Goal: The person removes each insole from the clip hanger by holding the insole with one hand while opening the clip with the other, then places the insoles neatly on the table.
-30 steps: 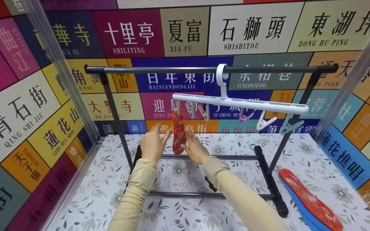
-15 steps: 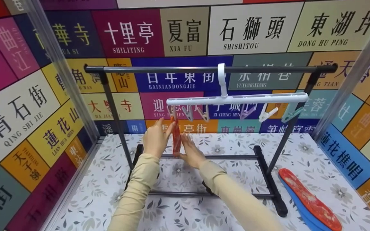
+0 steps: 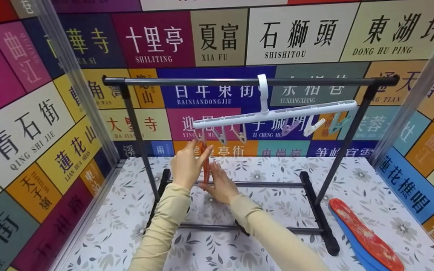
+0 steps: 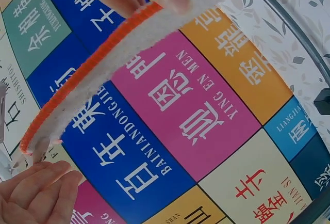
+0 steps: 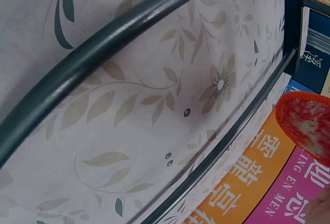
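A red-patterned insole point(image 3: 206, 169) hangs edge-on from a clip point(image 3: 204, 136) at the hanger's left end. Its pale underside and orange rim show in the left wrist view. Low on the insole point(image 4: 103, 69), my right hand point(image 3: 222, 185) pinches it, thumb on the pale side. My left hand point(image 3: 187, 163) is beside the insole's upper end, close to the clip, with thumb and fingers spread apart. Whether it touches the clip is hard to see. The white hanger point(image 3: 236, 119) hooks over the black rack's bar point(image 3: 187, 81) and tilts down to the left.
Several other clips, among them a white clip point(image 3: 314, 127) and a green clip point(image 3: 339, 122), hang along the hanger. Another red insole point(image 3: 365, 235) lies face up, partly over blue, at the right of the floral-patterned surface point(image 3: 269, 252). Patterned wall panels stand behind and beside the rack.
The hanger's left end has dropped and its right end has risen. The insole has turned from facing the head camera to edge-on, and both hands have shifted slightly with it.
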A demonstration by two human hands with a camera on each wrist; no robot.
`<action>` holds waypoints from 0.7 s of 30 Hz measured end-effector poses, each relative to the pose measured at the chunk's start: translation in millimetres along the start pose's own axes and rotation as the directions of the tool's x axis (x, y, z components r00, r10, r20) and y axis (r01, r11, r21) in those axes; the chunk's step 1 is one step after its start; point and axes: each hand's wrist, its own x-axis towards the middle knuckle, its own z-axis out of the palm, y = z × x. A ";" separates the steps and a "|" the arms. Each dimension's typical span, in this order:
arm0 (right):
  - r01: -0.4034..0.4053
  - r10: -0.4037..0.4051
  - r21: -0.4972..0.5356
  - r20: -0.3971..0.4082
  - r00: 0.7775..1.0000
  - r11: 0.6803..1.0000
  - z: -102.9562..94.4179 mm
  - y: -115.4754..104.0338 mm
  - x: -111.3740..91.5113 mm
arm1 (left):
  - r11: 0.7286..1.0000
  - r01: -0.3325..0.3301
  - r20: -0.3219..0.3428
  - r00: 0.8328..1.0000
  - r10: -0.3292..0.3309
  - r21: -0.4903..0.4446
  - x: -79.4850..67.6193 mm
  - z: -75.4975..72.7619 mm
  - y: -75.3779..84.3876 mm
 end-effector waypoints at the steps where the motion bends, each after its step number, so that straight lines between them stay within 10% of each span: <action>1: 0.001 -0.001 -0.003 -0.002 1.000 1.000 1.1 -0.3 -0.3 | 1.000 0.001 0.001 1.000 -0.001 0.003 -0.4 -0.4 0.3; 21: -0.042 0.036 -0.083 -0.074 0.997 0.996 7.2 4.1 -24.8 | 1.000 0.002 -0.062 0.998 -0.001 0.017 1.8 0.9 9.0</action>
